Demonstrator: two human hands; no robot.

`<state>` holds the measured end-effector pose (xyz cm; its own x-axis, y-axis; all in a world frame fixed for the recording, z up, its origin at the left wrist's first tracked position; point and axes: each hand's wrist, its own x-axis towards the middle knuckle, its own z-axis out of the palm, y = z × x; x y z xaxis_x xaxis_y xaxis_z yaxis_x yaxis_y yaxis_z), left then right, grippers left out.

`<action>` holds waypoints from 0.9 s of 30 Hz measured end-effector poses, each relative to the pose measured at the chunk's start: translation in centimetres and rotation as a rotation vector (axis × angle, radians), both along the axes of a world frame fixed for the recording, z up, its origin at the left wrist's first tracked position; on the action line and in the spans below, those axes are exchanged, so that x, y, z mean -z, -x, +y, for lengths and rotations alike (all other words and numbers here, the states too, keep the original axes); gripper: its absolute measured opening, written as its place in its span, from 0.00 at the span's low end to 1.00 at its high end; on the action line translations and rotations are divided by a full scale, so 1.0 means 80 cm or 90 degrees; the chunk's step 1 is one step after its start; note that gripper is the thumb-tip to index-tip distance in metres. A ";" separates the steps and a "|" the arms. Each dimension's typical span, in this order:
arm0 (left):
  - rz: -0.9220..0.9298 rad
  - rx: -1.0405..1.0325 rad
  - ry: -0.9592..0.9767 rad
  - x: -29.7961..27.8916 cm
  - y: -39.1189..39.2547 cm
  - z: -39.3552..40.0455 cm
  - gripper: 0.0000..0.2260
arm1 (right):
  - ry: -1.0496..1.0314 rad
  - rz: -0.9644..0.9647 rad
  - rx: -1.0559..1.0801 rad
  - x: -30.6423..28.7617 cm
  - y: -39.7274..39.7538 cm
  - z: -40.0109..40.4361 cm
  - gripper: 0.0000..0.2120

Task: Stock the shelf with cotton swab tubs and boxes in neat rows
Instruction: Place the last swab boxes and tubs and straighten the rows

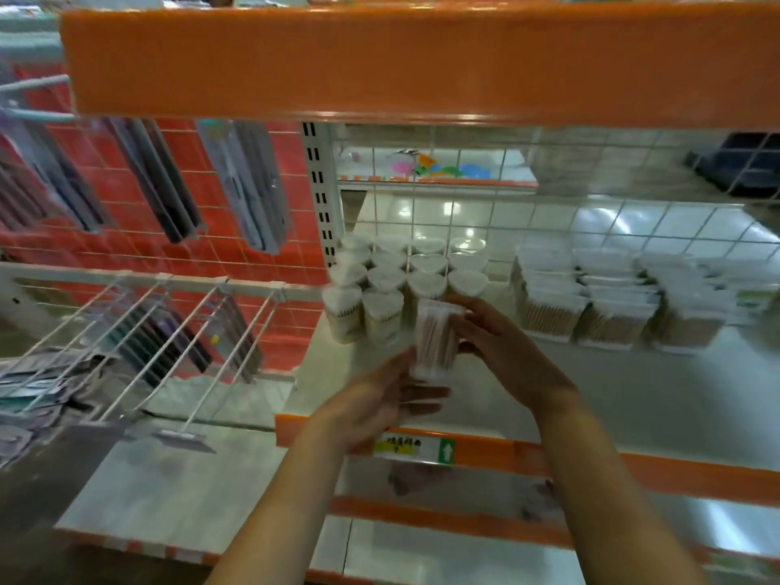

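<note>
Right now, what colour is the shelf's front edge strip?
Orange, seen in the head view on the shelf edge.

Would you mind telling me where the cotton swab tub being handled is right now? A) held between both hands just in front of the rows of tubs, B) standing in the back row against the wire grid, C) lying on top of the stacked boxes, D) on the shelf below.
A: the tub is between the left hand and right hand, in front of the rows of tubs.
</note>
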<state>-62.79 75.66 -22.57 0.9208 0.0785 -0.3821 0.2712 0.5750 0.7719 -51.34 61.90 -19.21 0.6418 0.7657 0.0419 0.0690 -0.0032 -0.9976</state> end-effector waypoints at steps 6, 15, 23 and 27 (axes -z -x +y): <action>-0.043 0.061 0.082 0.001 0.001 0.002 0.25 | 0.002 -0.007 0.036 0.003 0.017 0.010 0.13; -0.044 -0.012 -0.029 0.003 -0.003 0.004 0.18 | 0.066 0.046 0.139 0.006 0.022 0.013 0.15; -0.026 -0.116 -0.642 0.022 -0.027 -0.004 0.27 | 0.203 -0.082 0.181 -0.003 0.041 0.029 0.24; 0.014 -0.115 -0.751 0.024 -0.024 -0.009 0.28 | 0.261 -0.155 0.187 0.002 0.046 0.038 0.29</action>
<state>-60.83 74.92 -24.49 0.8544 0.5195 -0.0028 0.2793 -0.4548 0.8456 -55.05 64.94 -19.39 0.8394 0.5414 -0.0484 0.2352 -0.4420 -0.8656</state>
